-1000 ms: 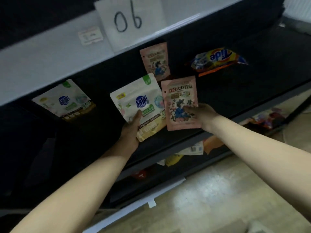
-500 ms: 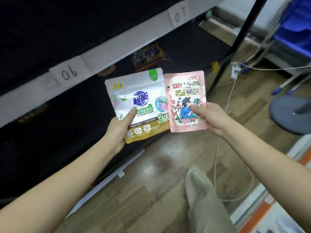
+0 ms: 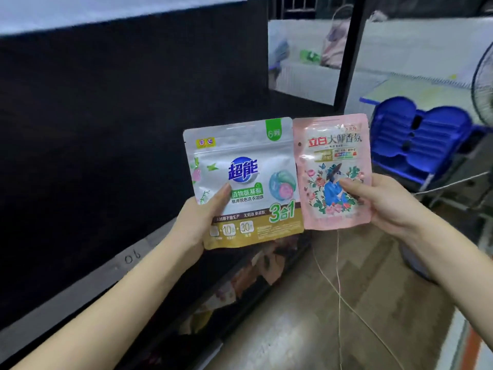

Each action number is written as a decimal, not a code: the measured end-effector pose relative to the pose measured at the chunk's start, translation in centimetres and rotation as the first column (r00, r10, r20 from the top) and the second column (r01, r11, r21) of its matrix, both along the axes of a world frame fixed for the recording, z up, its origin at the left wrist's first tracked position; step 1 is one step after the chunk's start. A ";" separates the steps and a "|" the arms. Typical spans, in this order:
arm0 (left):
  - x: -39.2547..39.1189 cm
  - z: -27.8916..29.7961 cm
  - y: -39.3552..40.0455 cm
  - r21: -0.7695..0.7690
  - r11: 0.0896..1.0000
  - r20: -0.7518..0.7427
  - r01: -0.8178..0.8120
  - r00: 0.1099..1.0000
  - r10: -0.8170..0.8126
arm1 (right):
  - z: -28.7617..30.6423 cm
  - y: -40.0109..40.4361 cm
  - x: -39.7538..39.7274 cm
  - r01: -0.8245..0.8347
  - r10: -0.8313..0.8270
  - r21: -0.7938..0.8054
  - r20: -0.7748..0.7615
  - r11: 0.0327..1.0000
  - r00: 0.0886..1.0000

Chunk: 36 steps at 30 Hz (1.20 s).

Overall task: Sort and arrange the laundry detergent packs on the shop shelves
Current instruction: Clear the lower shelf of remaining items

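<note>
Raised and carried away from the shelf since the earlier frames: both packs, now held up in the open, side by side, edges touching or just overlapping, above the aisle floor.

Facing a dark shelf bay, upper level showing nothing discernible; lower level holding several packs, too blurred to identify. Label strip reading "06" running below the bay.

Holding the white pack in the left hand, thumb pressed on the front near the lower left, fingers hidden behind. Pinching the pink pack in the right hand, thumb on the printed figure, fingers behind. Both packs upright, fronts toward the camera.

Step in hand, as judged: comparing two different products for sorting, between pick-up and placement.

Next move, as judged: choosing one shelf spot per product type, then setting each pack upright, front outward, beside matching packs. Requiring care with the cord hanging below the pink pack, and a firm hold on the slick pouches.
</note>
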<state>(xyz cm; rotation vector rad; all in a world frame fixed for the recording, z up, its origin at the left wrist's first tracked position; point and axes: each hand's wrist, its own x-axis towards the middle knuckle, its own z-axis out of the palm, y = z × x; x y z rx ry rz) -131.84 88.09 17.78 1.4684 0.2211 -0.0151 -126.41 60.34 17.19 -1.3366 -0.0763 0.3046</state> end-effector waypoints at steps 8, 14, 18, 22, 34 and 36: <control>3.8 14.2 -4.3 0.031 0.996 0.171 -0.078 0.983 0.072 | 14.5 -3.5 8.6 -0.150 0.134 0.058 0.221 0.987 0.966; 7.2 21.3 -6.3 0.056 0.978 0.241 -0.202 0.953 0.183 | 22.4 -4.5 14.8 -0.211 0.195 0.026 0.280 0.977 0.940; 10.5 25.6 -6.3 0.083 0.955 0.310 -0.286 0.918 0.249 | 25.4 -4.0 19.2 -0.191 0.175 0.024 0.301 0.981 0.937; 14.9 29.9 -4.5 0.141 0.912 0.346 -0.386 0.882 0.320 | 27.7 -2.9 24.1 -0.144 0.124 0.043 0.306 0.989 0.944; 29.7 38.6 4.2 0.144 0.775 0.357 -0.615 0.763 0.539 | 35.3 8.2 40.3 0.086 0.061 -0.303 0.444 0.949 0.894; 31.7 39.0 5.2 0.190 0.740 0.334 -0.646 0.751 0.570 | 36.3 10.8 42.7 0.098 0.075 -0.337 0.463 0.936 0.883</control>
